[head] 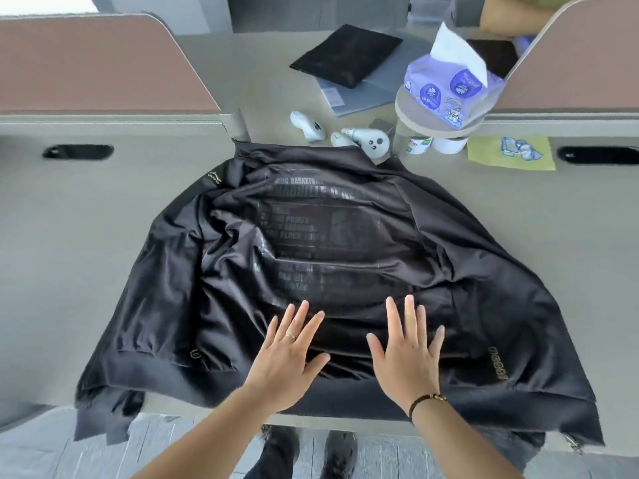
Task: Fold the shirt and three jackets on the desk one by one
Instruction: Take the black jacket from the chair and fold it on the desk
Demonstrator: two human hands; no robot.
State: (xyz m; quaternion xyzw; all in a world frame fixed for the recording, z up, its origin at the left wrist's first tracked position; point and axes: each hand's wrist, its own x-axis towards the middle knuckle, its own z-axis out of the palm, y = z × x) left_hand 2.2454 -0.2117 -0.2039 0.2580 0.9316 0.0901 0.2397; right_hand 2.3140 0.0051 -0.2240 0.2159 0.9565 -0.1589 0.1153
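Table [86,216], beige and broad, fills the view, with brown-panelled partitions [86,60] rising at its far left and far right corners and grey floor tiling below its near edge. A black jacket [345,243] lies spread back-up across the middle, its printed lettering faint, its hem and sleeves hanging over the near edge. Both hands lie flat on the lower back of the jacket, fingers straight and spread, gripping nothing: left hand [290,354] beside right hand [408,354]. Toward the far edge sit a folded black garment [345,55] on a grey laptop [370,95], a purple tissue pack [449,88] on a round stand, a yellow cloth [511,153], and small white gadgets [307,124].
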